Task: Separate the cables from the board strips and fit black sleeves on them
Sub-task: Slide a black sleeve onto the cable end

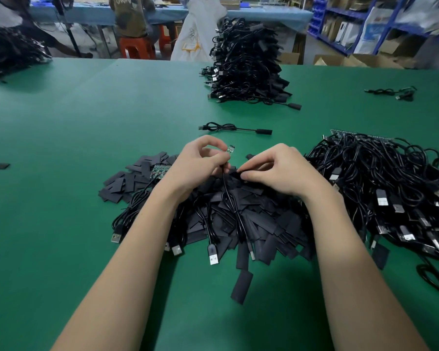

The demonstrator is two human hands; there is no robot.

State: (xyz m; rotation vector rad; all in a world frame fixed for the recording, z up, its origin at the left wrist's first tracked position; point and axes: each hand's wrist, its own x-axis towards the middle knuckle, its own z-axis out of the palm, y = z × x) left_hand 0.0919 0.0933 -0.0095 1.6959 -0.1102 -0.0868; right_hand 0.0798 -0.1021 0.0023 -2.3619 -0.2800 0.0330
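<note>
Pinching cable (225, 171) below its board end: left hand (200, 160) | right hand (276, 171) pinches black sleeve (236, 174) beside it

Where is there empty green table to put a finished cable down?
Bare green mat lies left of the single sleeved cable, and beyond the sleeve pile. Crowded: the tangled cables at right and the tall stack far ahead.

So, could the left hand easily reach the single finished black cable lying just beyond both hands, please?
Probably not at once: the left hand pinches a thin black cable with a small green board at its tip. The green table between it and the single finished black cable looks unobstructed, though.
</note>
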